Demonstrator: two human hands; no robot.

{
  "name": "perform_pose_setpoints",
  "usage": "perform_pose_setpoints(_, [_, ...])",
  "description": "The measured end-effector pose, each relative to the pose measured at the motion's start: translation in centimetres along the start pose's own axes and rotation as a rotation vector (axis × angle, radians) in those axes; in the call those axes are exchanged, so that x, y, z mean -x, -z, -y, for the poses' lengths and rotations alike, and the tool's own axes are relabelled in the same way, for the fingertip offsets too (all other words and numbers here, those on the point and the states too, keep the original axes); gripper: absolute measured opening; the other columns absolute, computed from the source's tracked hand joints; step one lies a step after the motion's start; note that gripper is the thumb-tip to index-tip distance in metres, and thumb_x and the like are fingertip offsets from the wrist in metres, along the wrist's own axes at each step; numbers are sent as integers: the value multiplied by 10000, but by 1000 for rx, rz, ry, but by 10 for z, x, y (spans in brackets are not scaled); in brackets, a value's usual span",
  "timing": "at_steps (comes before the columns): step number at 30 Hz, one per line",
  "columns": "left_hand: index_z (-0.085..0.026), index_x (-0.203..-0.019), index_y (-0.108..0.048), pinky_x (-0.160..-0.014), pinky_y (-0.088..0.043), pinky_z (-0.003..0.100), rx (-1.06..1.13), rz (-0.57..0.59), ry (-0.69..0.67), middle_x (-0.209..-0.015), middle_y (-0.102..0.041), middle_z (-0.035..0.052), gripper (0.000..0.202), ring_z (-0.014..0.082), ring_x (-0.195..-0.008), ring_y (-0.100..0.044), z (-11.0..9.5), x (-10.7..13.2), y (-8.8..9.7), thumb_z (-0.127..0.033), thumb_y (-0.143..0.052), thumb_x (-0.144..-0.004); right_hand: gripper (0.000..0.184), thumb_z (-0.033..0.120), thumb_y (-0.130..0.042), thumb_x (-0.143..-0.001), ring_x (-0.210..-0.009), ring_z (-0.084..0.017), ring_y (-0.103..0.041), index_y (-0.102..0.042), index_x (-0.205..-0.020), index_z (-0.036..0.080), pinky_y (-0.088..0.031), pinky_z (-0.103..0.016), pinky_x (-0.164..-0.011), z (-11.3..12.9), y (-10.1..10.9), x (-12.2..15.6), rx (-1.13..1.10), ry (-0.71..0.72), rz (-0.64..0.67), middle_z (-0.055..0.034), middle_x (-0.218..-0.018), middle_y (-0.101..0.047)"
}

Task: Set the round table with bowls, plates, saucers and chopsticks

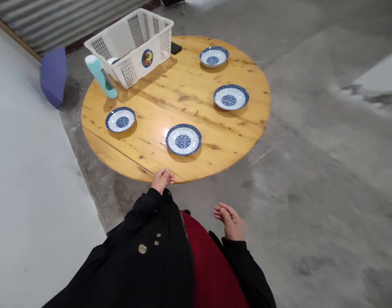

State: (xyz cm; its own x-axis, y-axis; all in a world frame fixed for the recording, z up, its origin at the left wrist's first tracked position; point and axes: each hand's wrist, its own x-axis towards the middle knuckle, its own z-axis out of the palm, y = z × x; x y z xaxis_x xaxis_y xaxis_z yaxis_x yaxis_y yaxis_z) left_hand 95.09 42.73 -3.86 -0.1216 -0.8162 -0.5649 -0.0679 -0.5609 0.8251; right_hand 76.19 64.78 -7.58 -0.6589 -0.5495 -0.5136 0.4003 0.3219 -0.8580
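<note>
In the head view, a round blue-and-white patterned plate [183,140], seemingly ceramic, lies on the round yellow wooden desk [144,149], near the left hand [162,179]. Both that hand's and the right hand's [232,222] fingers bend loosely, empty. The plate looks stiff, smooth, breakable; its rim suits gripping.
</note>
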Motion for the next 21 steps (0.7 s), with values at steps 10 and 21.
perform_pose_setpoints(10, [-123,-892,-622,-574,-549,230,51,-162,-12,-722,-710,76,302,131,-597,-676,-20,-31,-32,-413,-681,-835,473,547,-734,-667,-654,-186,-696,-706,-922,149,-560,-299,-600,45,-37,-62,45,24,278,-85,-772,-740])
perform_pose_setpoints(21, [-120,-817,-630,-535,-560,239,67,-298,-15,-737,-722,87,406,153,-592,-681,-29,-73,-68,-523,-678,-795,428,521,-735,-654,-590,-165,-653,-684,-888,167,-539,-281,-551,115,-66,-180,170,39,411,-42,-707,-713])
